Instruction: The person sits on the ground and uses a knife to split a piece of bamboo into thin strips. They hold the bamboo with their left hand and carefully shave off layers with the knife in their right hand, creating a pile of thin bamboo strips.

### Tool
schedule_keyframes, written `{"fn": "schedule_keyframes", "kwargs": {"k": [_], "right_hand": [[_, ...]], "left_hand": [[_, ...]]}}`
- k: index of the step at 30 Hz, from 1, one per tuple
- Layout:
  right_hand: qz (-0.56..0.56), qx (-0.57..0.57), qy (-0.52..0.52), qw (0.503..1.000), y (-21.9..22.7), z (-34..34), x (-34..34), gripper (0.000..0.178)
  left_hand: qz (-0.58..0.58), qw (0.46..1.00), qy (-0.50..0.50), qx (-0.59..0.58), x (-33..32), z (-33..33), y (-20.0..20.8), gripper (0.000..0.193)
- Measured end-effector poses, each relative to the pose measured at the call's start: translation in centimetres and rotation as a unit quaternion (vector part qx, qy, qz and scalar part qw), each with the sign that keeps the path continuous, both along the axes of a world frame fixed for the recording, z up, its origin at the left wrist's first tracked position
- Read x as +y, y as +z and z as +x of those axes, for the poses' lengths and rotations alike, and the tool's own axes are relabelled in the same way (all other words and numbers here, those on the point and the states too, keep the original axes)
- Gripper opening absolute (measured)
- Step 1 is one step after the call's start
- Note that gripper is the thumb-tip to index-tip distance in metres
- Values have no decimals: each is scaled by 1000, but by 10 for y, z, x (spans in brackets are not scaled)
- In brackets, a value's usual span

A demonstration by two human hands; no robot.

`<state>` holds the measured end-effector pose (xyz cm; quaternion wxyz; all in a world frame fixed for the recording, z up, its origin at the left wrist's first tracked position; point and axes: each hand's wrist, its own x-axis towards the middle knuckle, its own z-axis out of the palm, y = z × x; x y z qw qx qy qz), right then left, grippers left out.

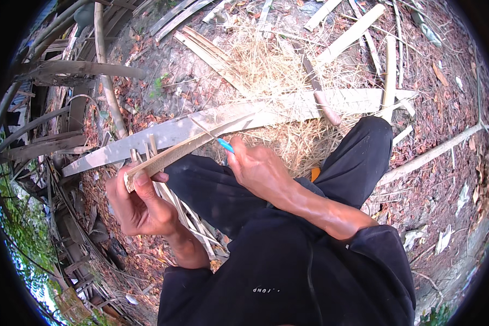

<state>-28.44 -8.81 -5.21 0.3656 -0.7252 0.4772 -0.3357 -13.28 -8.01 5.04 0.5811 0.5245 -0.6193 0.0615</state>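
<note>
Left hand [141,204] clenched round near end of long pale split bamboo strip [174,154]. Right hand [261,168] beside strip middle, gripping blue-handled blade [225,145]. Risk: blade slips along grain toward left thumb.

Your left hand [141,204] is raised, fingers curled shut, thumb pressed on top. Your right hand [258,165] reaches forward, knuckles up, seemingly closed in a grip. Both sleeves are pushed up, forearms bare.
</note>
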Motion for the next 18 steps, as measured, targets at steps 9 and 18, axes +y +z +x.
{"fn": "schedule_keyframes", "kwargs": {"k": [9, 18], "right_hand": [[48, 189, -81, 978, -142, -48, 6, 29], [145, 45, -39, 988, -78, -6, -18, 30]], "left_hand": [[4, 998, -33, -53, 7, -2, 0, 17], [18, 999, -27, -26, 3, -3, 0, 20]]}}
